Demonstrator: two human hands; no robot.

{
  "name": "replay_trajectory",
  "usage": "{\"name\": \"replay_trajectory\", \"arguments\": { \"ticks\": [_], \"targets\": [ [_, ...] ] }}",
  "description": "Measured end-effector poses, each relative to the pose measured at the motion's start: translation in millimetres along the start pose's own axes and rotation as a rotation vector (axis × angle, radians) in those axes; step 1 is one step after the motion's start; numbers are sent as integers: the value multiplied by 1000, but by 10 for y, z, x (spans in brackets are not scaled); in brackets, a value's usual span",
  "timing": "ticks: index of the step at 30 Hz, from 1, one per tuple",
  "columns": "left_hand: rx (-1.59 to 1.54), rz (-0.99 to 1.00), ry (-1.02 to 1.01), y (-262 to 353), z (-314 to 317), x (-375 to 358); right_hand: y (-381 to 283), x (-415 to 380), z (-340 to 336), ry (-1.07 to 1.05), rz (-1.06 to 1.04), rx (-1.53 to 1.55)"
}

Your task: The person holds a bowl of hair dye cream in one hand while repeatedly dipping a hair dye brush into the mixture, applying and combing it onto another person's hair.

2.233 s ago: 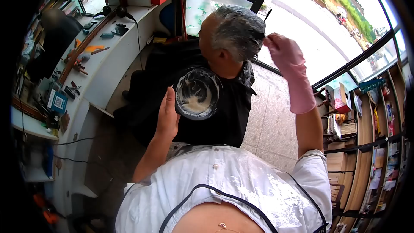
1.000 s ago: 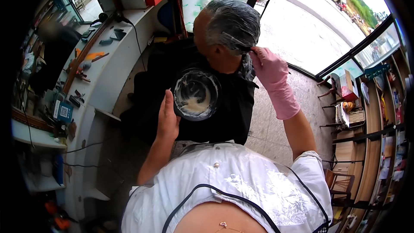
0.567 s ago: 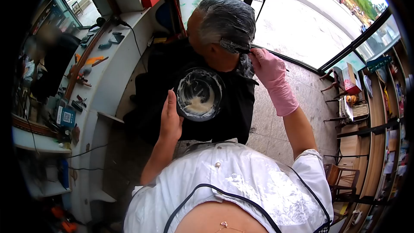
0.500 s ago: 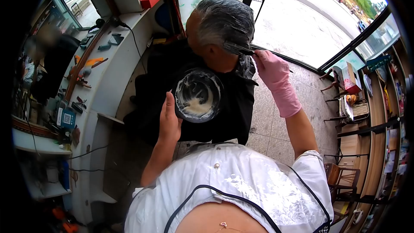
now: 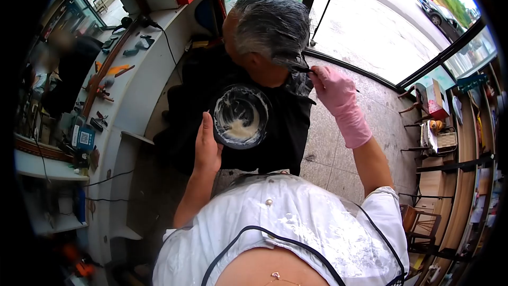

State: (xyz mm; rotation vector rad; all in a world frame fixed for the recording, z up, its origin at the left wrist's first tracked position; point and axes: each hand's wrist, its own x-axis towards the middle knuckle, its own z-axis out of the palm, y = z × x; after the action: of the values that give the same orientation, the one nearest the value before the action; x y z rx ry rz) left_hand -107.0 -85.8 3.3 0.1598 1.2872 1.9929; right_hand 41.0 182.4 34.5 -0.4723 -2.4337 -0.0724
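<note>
My bare left hand [image 5: 208, 145] grips the side of a dark bowl [image 5: 233, 144], its thumb up along the rim. Pale cream [image 5: 242, 128] lies in the bowl and is smeared over its inner wall. My right hand [image 5: 336, 92], in a pink glove, is closed on the thin dark handle of a hair dye brush [image 5: 304, 69]. The brush tip is at the lower back edge of a seated person's hair [image 5: 272, 24], by the nape; its bristles are hard to make out. Whitish streaks coat the grey hair. A black cape [image 5: 193, 103] covers the person.
At left, a white counter [image 5: 142, 69] holds clippers and small tools before a mirror [image 5: 63, 69]. A black cord [image 5: 172, 55] hangs off it. Chairs [image 5: 423, 106] and shelves [image 5: 465, 143] line the right side. Glass doors [image 5: 391, 47] stand beyond the person.
The brush has moved from the side of the hair down to its lower back edge, with my right hand slightly lower. The bowl stays nearly still. A car has come into view outside.
</note>
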Motion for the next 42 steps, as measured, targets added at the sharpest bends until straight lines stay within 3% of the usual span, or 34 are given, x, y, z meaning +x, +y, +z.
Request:
{"name": "replay_trajectory", "arguments": {
  "ticks": [2, 4, 7, 10, 14, 16, 18, 20, 22, 24, 26, 29, 33, 34, 36, 42],
  "targets": [
    [-1, 5, 22, -10, -1, -1, -68, 70, 143, -98, -49, -53],
    [-24, 19, 59, -17, 18, -2, -17, 73, 188, -62, -85, -38],
    [-34, 1, 97, -88, -17, 18, 152, -16, -22, -59, 59, 32],
    [-25, 20, 123, -100, 42, -7, 405, -45, -195, 66, 20, 480],
    [-43, 65, 115, -134, 57, -33, 408, 426, -497, 46, 197, 873],
    [-56, 88, 144, -128, 107, -83, 314, 813, -723, -77, 40, 625],
    [-71, 109, 173, -122, 141, -120, 297, 1133, -802, -281, 79, 764],
    [-74, 117, 218, -153, 155, -149, 176, 1422, -825, -361, 169, 709],
    [-98, 136, 264, -207, 151, -146, 151, 1765, -649, -390, 16, 885],
    [-113, 148, 310, -207, 176, -178, 61, 2052, -587, -425, -29, 816],
    [-148, 163, 277, -179, 227, -241, 44, 2365, -388, -514, -263, 576],
    [-184, 194, 354, -195, 310, -268, -107, 2525, -280, -395, -403, 343],
    [-180, 199, 441, -216, 336, -288, -159, 2744, -238, -509, -537, 154],
    [-179, 194, 442, -222, 338, -292, -143, 2796, -209, -514, -534, 156],
    [-188, 180, 473, -225, 337, -286, -165, 2872, -213, -883, -406, 183],
    [-163, 172, 454, -200, 340, -269, -1, 2561, -611, -890, -418, 29]
  ]
}}
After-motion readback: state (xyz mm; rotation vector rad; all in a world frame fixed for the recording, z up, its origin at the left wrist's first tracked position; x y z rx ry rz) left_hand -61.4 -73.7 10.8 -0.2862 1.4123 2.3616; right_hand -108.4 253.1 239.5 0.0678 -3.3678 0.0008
